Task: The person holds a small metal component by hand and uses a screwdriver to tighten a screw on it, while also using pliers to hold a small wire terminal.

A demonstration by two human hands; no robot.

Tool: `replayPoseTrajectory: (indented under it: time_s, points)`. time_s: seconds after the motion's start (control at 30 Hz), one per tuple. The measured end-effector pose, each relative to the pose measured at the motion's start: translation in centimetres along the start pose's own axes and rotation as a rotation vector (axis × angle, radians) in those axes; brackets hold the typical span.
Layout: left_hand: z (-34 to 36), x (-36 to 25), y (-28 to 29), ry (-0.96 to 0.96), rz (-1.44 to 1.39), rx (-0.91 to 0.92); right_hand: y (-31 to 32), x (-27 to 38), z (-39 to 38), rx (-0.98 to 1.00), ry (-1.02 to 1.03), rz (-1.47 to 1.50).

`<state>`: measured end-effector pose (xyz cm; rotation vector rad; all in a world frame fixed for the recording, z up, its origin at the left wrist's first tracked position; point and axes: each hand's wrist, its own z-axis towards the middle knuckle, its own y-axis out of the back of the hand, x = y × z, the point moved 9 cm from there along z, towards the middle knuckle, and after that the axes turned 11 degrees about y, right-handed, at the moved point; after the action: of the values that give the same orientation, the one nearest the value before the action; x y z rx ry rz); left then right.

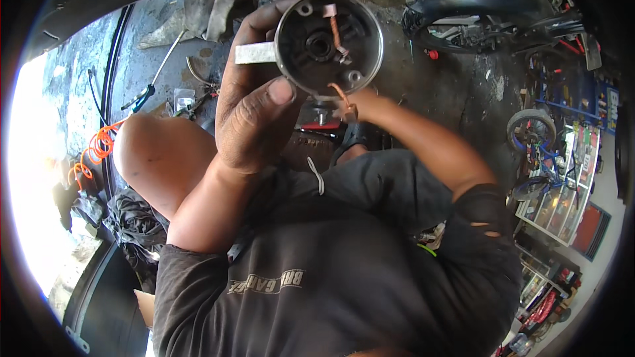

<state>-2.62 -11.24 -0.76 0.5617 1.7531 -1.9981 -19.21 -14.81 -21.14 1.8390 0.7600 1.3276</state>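
My left hand (254, 102) holds up a round metal motor end cover (301, 69), its open side facing me. The thumb presses on the rim, and the fingers curl behind it. A pale flat bracket (256, 53) sticks out from its left side. Inside the dark cup lies a braided copper lead (335, 32) with a small block at its top end. Another copper lead (340, 92) hangs over the lower rim with a carbon brush (351, 113) at its end. My right hand (362, 104) is just below the cover, partly behind that brush; its fingers are blurred and mostly hidden.
On the floor at left lie a screwdriver (165, 59), a coiled orange air hose (99, 144) and a grey rag (218, 10). A motorcycle wheel (476, 6) is at the upper right. Shelves (562, 185) line the right side. A small tray (320, 116) sits below the cover.
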Motion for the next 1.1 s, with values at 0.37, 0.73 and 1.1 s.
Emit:
replayPoseTrajectory:
  time_s: [0.37,0.73,1.1]
  points:
    - [-1.7,-1.3,0.6,-0.003,0.100,-0.060,-16.9,-4.4,8.6,0.286,-0.360,-0.274]
    - [-2.1,-2.1,0.5,-0.059,0.010,-0.043,-4.1,2.5,4.9,-0.195,-0.046,0.073]
    - [-1.8,0.9,0.0,0.055,0.142,0.024,27.8,15.2,-3.2,-0.734,0.136,0.073]
